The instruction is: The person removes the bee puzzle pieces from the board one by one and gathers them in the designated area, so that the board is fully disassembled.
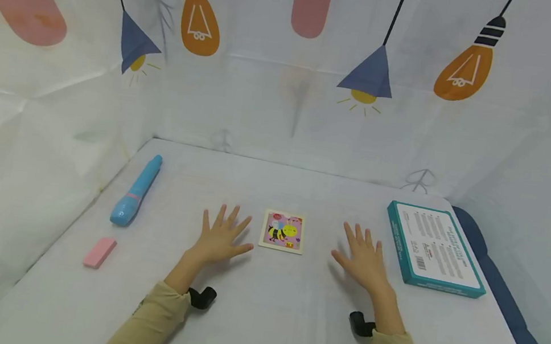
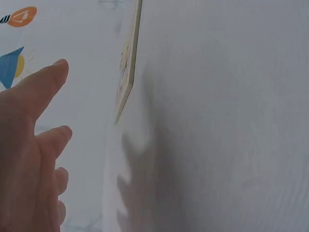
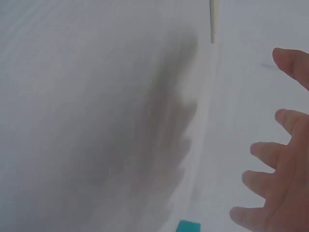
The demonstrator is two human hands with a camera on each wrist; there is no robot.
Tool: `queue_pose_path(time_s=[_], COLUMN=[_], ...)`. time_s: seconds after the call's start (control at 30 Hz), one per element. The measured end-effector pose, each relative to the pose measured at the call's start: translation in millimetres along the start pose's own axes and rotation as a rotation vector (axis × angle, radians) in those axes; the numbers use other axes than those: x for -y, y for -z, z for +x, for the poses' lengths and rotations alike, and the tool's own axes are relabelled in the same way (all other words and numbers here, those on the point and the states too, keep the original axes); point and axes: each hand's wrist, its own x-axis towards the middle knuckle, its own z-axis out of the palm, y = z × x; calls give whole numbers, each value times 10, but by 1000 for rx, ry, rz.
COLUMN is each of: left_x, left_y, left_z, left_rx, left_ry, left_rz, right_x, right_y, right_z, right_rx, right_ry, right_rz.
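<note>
A small square picture puzzle [image 1: 282, 231] with a bee on a pink ground and a pale frame lies on the white table, between the two hands. To its left my left hand [image 1: 219, 241] is held palm down with the fingers spread, holding nothing. My right hand [image 1: 362, 258] is spread the same way on the other side, between the puzzle and a teal-edged box. Both wrist views show a shadow under the hand, which hovers over the tabletop. The edge of the puzzle [image 2: 129, 63] shows beyond the thumb in the left wrist view.
A blue pen-shaped device [image 1: 137, 189] lies at the left, with a pink eraser-like block [image 1: 100, 252] nearer me. The teal and white box [image 1: 436, 249] lies flat at the right edge, beside a dark blue chair [image 1: 507, 304]. Printed white sheeting [image 1: 263, 107] hangs around the table.
</note>
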Motion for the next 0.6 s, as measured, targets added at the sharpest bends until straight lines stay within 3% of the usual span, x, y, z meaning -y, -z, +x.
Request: queue_pose_path(time_s=[0.17, 0.43, 0.6], left_x=[-154, -247, -281], left_y=[-94, -175, -207], left_z=[139, 305, 414], left_rx=[50, 24, 22], left_ry=[-57, -80, -101], left_rz=[-64, -196, -230], right_x=[179, 353, 388], right_y=[-7, -161, -261], right_z=[153, 404, 513], right_rx=[67, 159, 159], right_ry=[2, -26, 0], right_rz=[104, 253, 321])
